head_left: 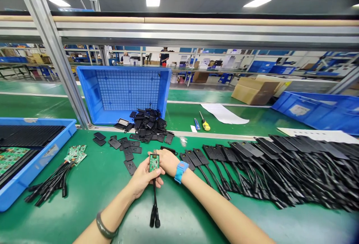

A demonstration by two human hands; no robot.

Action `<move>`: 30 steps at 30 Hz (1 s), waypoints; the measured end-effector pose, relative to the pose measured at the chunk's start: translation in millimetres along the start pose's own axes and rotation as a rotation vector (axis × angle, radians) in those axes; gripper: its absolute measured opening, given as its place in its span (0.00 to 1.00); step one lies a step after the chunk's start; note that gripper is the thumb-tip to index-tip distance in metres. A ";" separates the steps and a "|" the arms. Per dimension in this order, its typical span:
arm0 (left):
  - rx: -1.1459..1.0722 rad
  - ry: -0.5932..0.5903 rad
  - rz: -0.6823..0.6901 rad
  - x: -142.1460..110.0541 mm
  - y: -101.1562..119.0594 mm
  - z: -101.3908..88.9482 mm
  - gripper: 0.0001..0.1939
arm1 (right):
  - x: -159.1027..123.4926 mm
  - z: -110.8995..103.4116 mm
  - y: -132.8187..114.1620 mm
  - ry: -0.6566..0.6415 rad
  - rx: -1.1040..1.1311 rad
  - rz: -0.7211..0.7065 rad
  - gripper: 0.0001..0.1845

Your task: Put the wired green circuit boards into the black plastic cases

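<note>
Several wired boards (76, 153) lie left on the bench (92, 195); centrally, the left hand (142, 176) pinches a green circuit board (154, 163) with its fingers; the right hand (167, 161) nears its top, grip unclear; black cased units (252, 150) lie rightmost.

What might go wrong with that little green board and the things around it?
The left hand grips the bare circuit board, so finger pressure might harm its small parts. The black cable trails below and could tug the board if snagged. Black plastic pieces lie heaped loosely, so some might slide.
</note>
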State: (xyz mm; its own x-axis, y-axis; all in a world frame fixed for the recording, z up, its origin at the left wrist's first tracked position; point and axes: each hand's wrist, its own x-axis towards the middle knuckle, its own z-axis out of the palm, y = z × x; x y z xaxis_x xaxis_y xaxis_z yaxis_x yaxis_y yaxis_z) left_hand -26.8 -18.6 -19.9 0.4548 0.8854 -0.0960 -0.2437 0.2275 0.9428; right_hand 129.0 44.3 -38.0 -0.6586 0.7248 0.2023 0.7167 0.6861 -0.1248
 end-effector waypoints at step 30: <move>0.285 -0.091 -0.034 3.0 -6.9 4.5 0.23 | -47.0 -14.0 -26.5 0.284 1.368 0.484 0.25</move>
State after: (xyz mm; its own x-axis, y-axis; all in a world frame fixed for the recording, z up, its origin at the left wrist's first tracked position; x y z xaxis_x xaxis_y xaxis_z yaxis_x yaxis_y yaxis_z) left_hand -20.0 -19.3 -25.3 0.5363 0.8366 -0.1118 0.0170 0.1217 0.9924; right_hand 144.2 -8.8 -30.5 -0.2423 0.9696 0.0341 -0.0264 0.0286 -0.9992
